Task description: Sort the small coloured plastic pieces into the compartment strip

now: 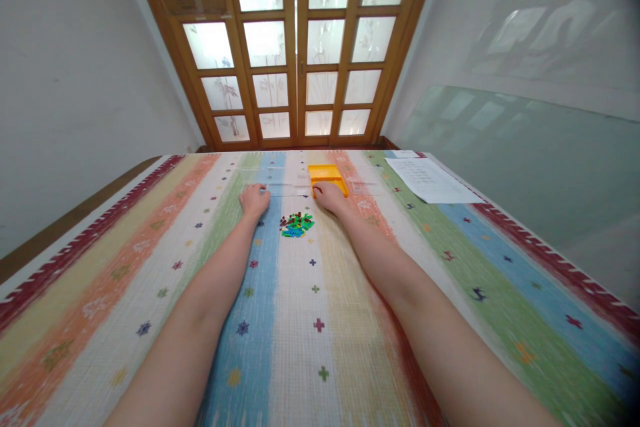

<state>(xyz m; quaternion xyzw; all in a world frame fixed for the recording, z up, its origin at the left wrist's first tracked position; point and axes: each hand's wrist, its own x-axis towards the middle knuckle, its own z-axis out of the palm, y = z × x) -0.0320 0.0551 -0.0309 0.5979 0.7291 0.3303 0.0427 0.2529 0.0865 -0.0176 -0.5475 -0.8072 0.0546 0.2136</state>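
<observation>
My left hand rests at the near left part of a clear plastic tray, its fingers bent over the edge. The tray is see-through, so its outline is faint. Just right of it my right hand is closed, fingers curled at the near left corner of a yellow box. Whatever the fingertips pinch is too small or hidden to make out. The box has a divider across it, and my hand covers part of its near side. Nearer to me, between my forearms, lies a pile of small green, blue and dark red pieces.
A striped, patterned cloth covers the table. White paper sheets with print lie at the far right. Another clear plastic piece is right of the yellow box. Wooden glazed doors stand beyond the table, with walls on both sides.
</observation>
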